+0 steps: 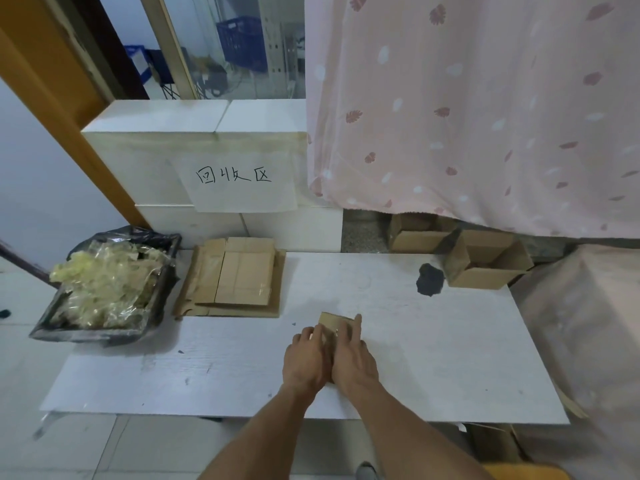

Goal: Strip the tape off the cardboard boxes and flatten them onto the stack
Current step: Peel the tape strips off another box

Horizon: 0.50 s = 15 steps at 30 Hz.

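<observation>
Two hands on one small cardboard box, left hand and right hand side by side, fingers pressing flat, grip released, flattened stack up-left on worktop

Soft, even indoor light; your hands cast only faint shadows on the white table. Detail stays sharp near your grip; wide-angle distortion bends lines toward the edges.

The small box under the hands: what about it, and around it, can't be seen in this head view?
- Small cardboard box: mostly covered by the left hand and right hand; any tape unseen, each hand's grip unclear.
- Open boxes: the pink curtain overhangs the far one.
- Tape scraps in the black tray: a tangled mass, pieces uncountable.
- Flattened stack: layer count unreadable.
</observation>
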Motion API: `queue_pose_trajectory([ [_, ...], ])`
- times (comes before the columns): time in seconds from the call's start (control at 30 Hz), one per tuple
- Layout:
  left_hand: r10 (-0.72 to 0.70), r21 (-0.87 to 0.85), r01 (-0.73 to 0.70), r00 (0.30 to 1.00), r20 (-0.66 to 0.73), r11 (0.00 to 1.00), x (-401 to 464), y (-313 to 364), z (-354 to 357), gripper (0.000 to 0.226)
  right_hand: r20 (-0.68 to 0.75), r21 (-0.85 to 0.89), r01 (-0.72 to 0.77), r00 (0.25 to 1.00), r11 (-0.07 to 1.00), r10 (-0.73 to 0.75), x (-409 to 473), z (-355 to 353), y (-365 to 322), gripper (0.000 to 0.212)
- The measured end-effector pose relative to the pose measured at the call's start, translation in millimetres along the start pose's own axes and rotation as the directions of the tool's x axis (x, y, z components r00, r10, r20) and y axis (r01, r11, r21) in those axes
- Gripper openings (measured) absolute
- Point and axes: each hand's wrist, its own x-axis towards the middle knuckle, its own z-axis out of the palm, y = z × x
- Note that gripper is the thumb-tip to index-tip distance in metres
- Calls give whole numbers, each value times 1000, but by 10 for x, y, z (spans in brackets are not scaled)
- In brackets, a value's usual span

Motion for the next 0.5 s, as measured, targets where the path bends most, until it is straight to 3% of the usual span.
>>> queue_pose_trajectory([
  [0.1, 2, -35, 0, 999, 45, 999, -59, 19, -20, 50, 48, 47, 11, 999, 999, -13, -7, -9, -8, 76],
  [0.23, -10, 8, 9, 996, 89, 1000, -139, 29, 4, 72, -77, 136, 38, 997, 990, -28, -35, 0, -10, 34],
  [0.4, 32, 56, -33, 999, 24, 998, -278, 13, 130, 91, -90, 93, -11, 996, 996, 19, -22, -28, -59, 28],
  [0.5, -28, 97, 29, 1000, -5, 995, -300, -16, 261, 106, -90, 8, -48, 995, 999, 48, -10, -21, -118, 29],
])
